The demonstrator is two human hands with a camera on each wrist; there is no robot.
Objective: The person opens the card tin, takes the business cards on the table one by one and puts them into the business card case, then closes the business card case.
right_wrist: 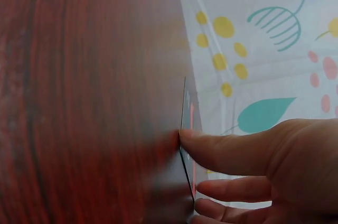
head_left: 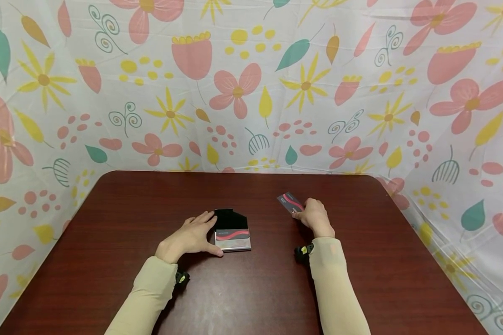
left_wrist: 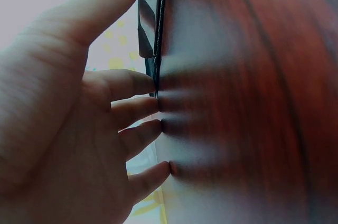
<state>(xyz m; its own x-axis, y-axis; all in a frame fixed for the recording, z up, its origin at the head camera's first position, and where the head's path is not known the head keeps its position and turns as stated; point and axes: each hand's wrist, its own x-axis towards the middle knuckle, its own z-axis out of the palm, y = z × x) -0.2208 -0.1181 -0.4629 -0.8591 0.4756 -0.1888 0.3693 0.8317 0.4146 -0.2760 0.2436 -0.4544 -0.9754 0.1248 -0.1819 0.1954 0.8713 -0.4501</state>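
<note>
A card case (head_left: 236,244) lies with its black flap (head_left: 230,219) folded back, left of the table's middle. Inside it shows a dark card with a red wave (head_left: 232,234). My left hand (head_left: 189,238) spreads at the case's left side, the thumb at its near edge and a fingertip at the flap; in the left wrist view the fingers (left_wrist: 140,109) are nearly straight, tips down on the table. Farther right, my right hand (head_left: 316,217) pinches a dark business card (head_left: 290,202) by its right end. In the right wrist view the card (right_wrist: 187,113) stands edge-on, slightly bent, with the thumb against it.
The dark red-brown wooden table (head_left: 251,298) has rounded far corners. Behind and beside it hangs a white cloth (head_left: 251,93) printed with flowers and leaves. Black straps (head_left: 303,253) sit on both wrists over light sleeves.
</note>
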